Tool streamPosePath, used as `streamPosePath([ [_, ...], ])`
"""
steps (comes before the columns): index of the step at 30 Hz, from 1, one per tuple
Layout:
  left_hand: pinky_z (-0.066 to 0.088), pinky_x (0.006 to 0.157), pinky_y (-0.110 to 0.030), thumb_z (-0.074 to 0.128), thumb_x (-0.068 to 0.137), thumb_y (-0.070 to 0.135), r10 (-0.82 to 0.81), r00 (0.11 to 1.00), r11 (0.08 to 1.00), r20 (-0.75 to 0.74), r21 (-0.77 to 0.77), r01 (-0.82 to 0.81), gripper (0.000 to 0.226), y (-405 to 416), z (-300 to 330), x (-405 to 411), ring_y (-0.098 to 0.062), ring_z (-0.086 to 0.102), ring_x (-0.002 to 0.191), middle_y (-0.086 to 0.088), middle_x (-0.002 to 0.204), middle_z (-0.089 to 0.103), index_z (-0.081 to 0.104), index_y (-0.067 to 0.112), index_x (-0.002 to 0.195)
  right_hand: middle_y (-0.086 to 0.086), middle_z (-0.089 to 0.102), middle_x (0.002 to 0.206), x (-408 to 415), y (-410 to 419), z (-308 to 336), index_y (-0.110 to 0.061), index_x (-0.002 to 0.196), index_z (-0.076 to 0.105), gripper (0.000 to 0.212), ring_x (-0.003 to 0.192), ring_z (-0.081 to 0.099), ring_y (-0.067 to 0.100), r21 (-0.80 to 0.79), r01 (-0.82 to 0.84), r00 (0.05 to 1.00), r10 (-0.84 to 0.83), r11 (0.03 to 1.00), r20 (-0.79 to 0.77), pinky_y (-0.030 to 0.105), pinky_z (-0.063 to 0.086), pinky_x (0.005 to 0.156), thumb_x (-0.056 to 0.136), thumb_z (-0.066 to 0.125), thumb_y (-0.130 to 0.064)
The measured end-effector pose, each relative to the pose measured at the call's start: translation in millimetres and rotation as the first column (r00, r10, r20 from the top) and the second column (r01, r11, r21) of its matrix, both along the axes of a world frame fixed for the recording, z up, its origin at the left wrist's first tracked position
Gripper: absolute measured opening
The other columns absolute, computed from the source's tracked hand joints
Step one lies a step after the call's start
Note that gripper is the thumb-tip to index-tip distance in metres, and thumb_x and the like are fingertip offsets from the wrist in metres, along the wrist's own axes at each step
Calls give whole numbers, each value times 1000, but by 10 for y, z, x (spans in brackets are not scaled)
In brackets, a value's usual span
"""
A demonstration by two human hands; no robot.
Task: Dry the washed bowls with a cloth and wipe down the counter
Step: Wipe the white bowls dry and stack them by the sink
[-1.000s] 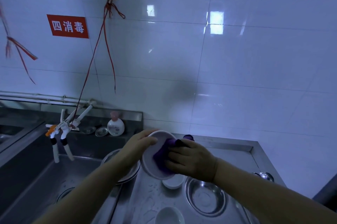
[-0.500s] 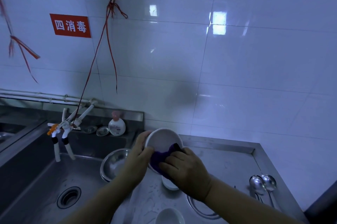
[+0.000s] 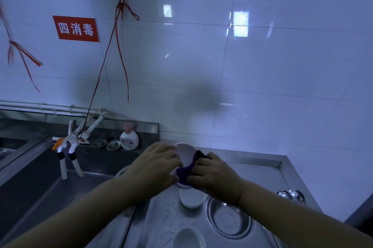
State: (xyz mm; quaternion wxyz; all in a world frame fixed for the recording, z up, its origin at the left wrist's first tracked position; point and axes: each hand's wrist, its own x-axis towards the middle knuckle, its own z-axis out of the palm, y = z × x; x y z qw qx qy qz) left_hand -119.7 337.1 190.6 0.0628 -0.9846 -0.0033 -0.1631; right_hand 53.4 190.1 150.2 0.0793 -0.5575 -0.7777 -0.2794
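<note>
While the left hand [image 3: 156, 164] grips the rim of a white bowl [image 3: 186, 156] held up over the counter [image 3: 252, 169], the right hand [image 3: 214, 175] is clamped on a purple cloth [image 3: 184, 173] pressed against it. Just below the hands sit another small white bowl [image 3: 190, 199] and a steel bowl [image 3: 229, 220], with a third white one [image 3: 188, 238] nearer the person.
</note>
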Motion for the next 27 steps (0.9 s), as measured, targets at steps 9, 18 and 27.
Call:
streamPosePath([
  [9,40,88,-24,60,85,32,-108,984,991,-144,60,118,13,-9,-15,27,-11,61,85,7,92,68,63,26,96,1,71,99,-30,-43,75,-17,107,68,42,91,64,17,-2,16,984,-16,1000,-176,32,52,79,69,84,-27],
  [18,49,61,-17,61,86,4,154,988,164,7,-986,-19,10,-95,13,-17,-10,60,68,0,73,66,65,13,83,14,65,108,-81,22,294,2,115,61,60,100,52,12,365,333,715,19,869,-699,13,44,89,90,50,-51],
  [27,57,78,-37,60,75,10,86,984,-311,158,-934,178,31,-225,174,118,-30,67,93,-19,100,70,64,3,105,8,62,123,-344,210,317,-8,122,61,43,110,49,25,474,328,800,27,817,-599,39,47,92,101,33,-34],
])
